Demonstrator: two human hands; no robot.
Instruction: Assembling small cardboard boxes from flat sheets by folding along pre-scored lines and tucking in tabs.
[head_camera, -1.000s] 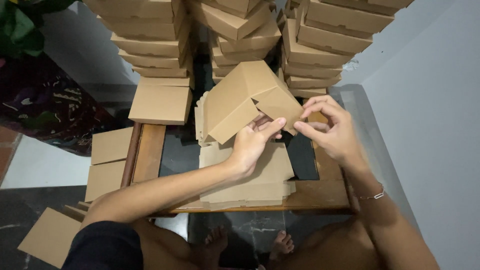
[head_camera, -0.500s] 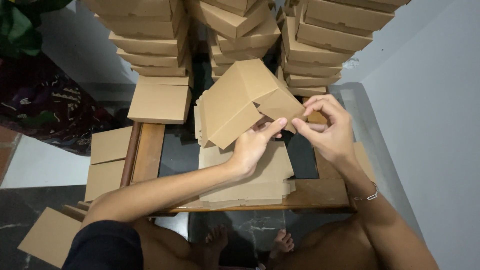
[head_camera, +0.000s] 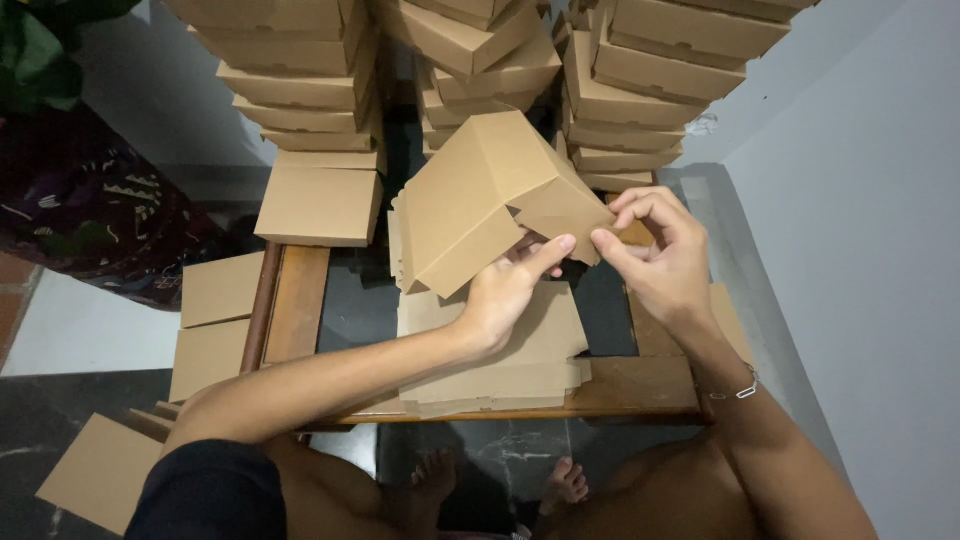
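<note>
Stacked boxes (head_camera: 300, 90) behind wooden desk (head_camera: 300, 300) | left hand (head_camera: 505, 290) fingers closed on tilted cardboard box (head_camera: 480, 195) | right hand (head_camera: 660, 255) fingers pinching its flap (head_camera: 560, 210) | flat sheets (head_camera: 520, 350) beneath.

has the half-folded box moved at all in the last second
No, barely. The half-folded box sits at the same spot against the stacks of boxes behind; both hands keep gripping its flap.

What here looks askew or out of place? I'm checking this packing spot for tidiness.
The stacks of finished boxes behind the low table lean unevenly, with boxes skewed. A few flat cardboard sheets lie on the floor at lower left. The half-folded box in the left hand and right hand looks undamaged.
</note>
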